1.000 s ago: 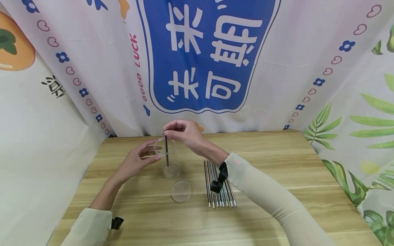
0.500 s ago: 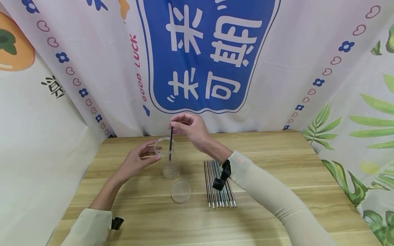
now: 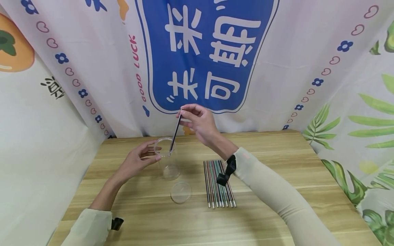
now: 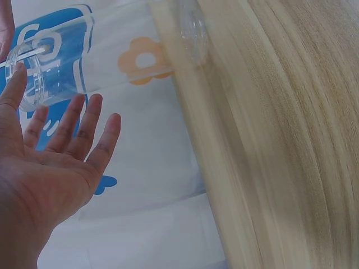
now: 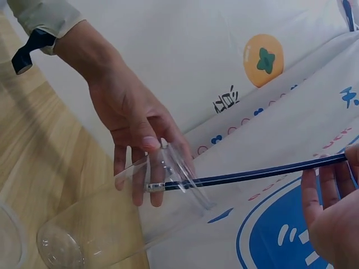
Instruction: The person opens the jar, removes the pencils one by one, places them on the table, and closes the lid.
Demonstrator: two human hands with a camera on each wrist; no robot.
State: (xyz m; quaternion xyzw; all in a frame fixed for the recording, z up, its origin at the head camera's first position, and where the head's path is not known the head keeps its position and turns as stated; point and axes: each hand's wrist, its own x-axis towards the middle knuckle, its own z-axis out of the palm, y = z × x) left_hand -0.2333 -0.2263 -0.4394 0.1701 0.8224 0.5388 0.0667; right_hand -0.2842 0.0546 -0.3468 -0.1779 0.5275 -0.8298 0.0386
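Observation:
A clear cylindrical jar [image 3: 167,165] stands uncovered on the wooden table. My left hand [image 3: 136,159] holds it loosely near the rim, thumb on the near side and fingers on the far side, as the right wrist view also shows. Between its thumb and fingers my right hand [image 3: 200,124] pinches the upper end of a dark pencil [image 3: 176,131]. The pencil leans to the right, its lower end just inside the jar's mouth. That lower end carries a silver ferrule [image 5: 156,187], seen through the clear wall.
In front of the jar lies a clear round lid [image 3: 181,192]. To its right, several striped pencils [image 3: 212,182] lie side by side, ferrule ends toward me. The table [image 3: 277,171] meets a printed curtain [image 3: 261,116] at its far edge.
My right hand has moved up and to the right, drawing the pencil from deep in the jar to its mouth and tilting it. My left hand and the jar have stayed put.

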